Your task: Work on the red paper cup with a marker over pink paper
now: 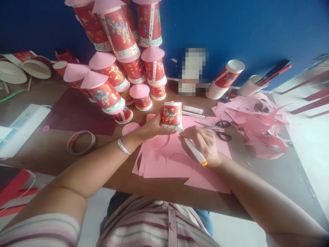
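My left hand point(151, 129) grips a red patterned paper cup point(171, 115) that stands upside down on pink paper sheets point(177, 161). My right hand point(204, 144) is closed around a white marker with an orange end point(193, 150), its tip against the cup's rim. Curved lines and cut-out arcs show on the pink paper. A silver bracelet point(123, 146) circles my left wrist.
A tall stack of red cups with pink cone lids point(120, 61) rises at the back. Scissors point(218, 129) and pink scraps point(257, 123) lie to the right, two white markers point(192, 110) behind the cup, a tape ring point(81, 141) and a white box point(23, 127) at the left.
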`<act>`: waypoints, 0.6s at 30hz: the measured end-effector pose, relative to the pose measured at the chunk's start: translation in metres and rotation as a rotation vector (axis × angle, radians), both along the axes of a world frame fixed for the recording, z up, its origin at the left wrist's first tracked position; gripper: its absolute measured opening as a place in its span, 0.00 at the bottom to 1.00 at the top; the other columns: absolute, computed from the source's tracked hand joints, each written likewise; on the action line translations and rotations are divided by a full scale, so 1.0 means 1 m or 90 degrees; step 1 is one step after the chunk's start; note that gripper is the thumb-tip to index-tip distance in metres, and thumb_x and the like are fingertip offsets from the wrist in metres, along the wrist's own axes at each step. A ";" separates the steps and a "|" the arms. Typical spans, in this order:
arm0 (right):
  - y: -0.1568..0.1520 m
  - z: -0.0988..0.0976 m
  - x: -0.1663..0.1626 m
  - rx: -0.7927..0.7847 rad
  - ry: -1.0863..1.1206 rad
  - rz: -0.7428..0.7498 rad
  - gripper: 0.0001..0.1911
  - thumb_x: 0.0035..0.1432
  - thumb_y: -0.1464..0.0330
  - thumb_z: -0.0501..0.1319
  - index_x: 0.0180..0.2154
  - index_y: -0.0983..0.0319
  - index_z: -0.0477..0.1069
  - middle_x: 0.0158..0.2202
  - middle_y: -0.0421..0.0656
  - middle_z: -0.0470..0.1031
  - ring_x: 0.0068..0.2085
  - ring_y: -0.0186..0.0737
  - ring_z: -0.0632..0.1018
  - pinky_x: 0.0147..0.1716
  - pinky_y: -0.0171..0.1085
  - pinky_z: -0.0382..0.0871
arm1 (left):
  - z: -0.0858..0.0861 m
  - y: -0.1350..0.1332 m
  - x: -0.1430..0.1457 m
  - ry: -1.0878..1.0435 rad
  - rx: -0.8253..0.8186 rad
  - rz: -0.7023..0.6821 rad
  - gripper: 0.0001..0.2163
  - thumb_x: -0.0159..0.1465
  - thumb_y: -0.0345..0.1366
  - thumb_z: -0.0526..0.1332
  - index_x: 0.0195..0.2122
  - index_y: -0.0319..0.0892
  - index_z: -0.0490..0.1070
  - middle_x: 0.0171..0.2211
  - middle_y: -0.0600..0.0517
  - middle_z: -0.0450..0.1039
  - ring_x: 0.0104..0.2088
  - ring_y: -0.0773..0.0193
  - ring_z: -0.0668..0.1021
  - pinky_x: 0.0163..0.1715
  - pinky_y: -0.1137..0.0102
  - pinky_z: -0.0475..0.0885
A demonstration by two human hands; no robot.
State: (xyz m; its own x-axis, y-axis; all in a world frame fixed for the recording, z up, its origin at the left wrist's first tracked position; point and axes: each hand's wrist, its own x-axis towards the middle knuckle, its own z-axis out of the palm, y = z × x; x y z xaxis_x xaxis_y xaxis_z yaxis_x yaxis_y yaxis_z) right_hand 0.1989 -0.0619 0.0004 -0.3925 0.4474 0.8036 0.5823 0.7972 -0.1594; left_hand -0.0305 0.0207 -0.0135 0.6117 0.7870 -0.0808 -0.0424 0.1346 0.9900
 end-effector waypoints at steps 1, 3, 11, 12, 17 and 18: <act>0.000 0.000 0.000 -0.001 -0.002 0.000 0.14 0.73 0.79 0.66 0.53 0.57 0.75 0.37 0.39 0.85 0.32 0.39 0.84 0.32 0.37 0.78 | 0.001 0.000 0.000 0.000 -0.001 0.002 0.41 0.55 0.53 0.88 0.63 0.44 0.73 0.55 0.44 0.83 0.58 0.44 0.85 0.62 0.50 0.81; 0.000 0.001 0.001 -0.003 -0.008 -0.002 0.13 0.74 0.79 0.66 0.52 0.57 0.75 0.36 0.39 0.84 0.31 0.39 0.83 0.31 0.38 0.77 | 0.002 0.000 0.000 -0.002 0.002 0.005 0.41 0.55 0.53 0.88 0.64 0.44 0.73 0.55 0.44 0.83 0.59 0.43 0.85 0.62 0.50 0.81; 0.000 0.003 0.000 0.003 -0.006 0.005 0.11 0.75 0.79 0.65 0.51 0.58 0.74 0.36 0.39 0.83 0.31 0.39 0.83 0.30 0.37 0.75 | 0.004 0.000 0.001 0.011 0.000 0.002 0.40 0.55 0.53 0.88 0.61 0.45 0.72 0.52 0.46 0.83 0.55 0.46 0.85 0.60 0.53 0.81; 0.000 0.003 0.000 0.005 -0.004 0.008 0.11 0.75 0.79 0.66 0.51 0.58 0.74 0.36 0.39 0.83 0.31 0.39 0.83 0.31 0.38 0.75 | 0.004 0.000 0.001 0.010 0.002 0.000 0.39 0.55 0.53 0.88 0.60 0.44 0.72 0.52 0.46 0.83 0.55 0.47 0.85 0.60 0.53 0.81; 0.001 0.000 -0.002 0.040 0.014 -0.010 0.10 0.76 0.78 0.66 0.50 0.57 0.75 0.34 0.38 0.81 0.30 0.39 0.81 0.30 0.39 0.75 | 0.001 0.001 0.000 -0.005 0.013 -0.009 0.38 0.56 0.53 0.87 0.60 0.44 0.73 0.52 0.45 0.83 0.56 0.46 0.85 0.60 0.51 0.81; 0.001 0.000 -0.003 0.045 0.021 -0.016 0.10 0.76 0.78 0.66 0.50 0.57 0.75 0.34 0.38 0.81 0.30 0.39 0.81 0.30 0.39 0.76 | 0.001 0.001 0.000 -0.011 0.014 -0.006 0.37 0.56 0.53 0.87 0.60 0.44 0.74 0.52 0.45 0.83 0.56 0.46 0.85 0.60 0.51 0.81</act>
State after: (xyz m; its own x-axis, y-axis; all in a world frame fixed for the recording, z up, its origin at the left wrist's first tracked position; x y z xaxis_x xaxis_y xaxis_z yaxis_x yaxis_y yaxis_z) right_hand 0.1963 -0.0608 0.0003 -0.3540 0.3985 0.8461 0.5976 0.7923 -0.1231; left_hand -0.0301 0.0220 -0.0121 0.6204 0.7825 -0.0532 -0.0585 0.1138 0.9918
